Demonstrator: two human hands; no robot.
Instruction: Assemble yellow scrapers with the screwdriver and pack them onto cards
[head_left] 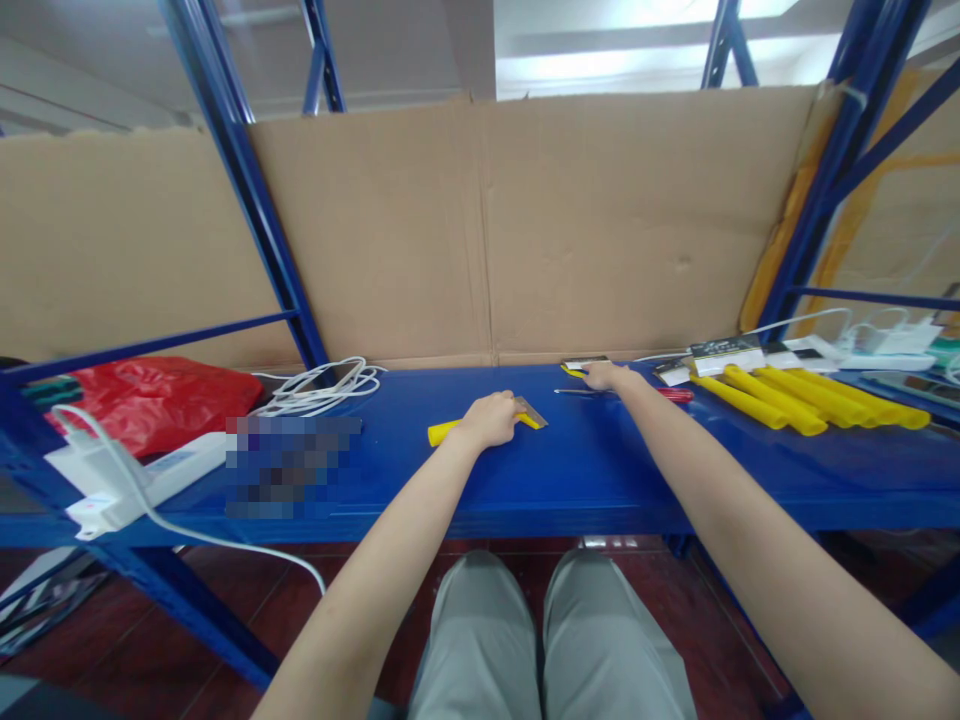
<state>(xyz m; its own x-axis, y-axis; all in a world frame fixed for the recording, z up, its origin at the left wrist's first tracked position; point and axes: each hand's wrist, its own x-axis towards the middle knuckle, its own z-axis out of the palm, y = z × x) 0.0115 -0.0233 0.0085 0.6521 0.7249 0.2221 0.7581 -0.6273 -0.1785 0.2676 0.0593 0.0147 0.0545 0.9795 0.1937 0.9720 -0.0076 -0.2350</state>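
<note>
My left hand (491,418) is closed around a yellow-handled scraper (442,432) that lies low over the blue tabletop (555,470). Its flat metal blade sticks out to the right of my fingers. Farther back, my right hand (607,377) reaches to a small flat dark piece (585,361) with a yellow edge. The fingers look pinched there, but what is between them is too small to make out. Just beneath that hand lies a screwdriver (675,395), its red handle to the right and its thin shaft to the left.
Several yellow tubes (810,398) lie at right beside black-and-white packets (726,353). A coiled white cable (322,388), a red plastic bag (169,400) and a white power strip (187,468) are at left. Cardboard (600,220) stands behind, between blue rack posts (247,200).
</note>
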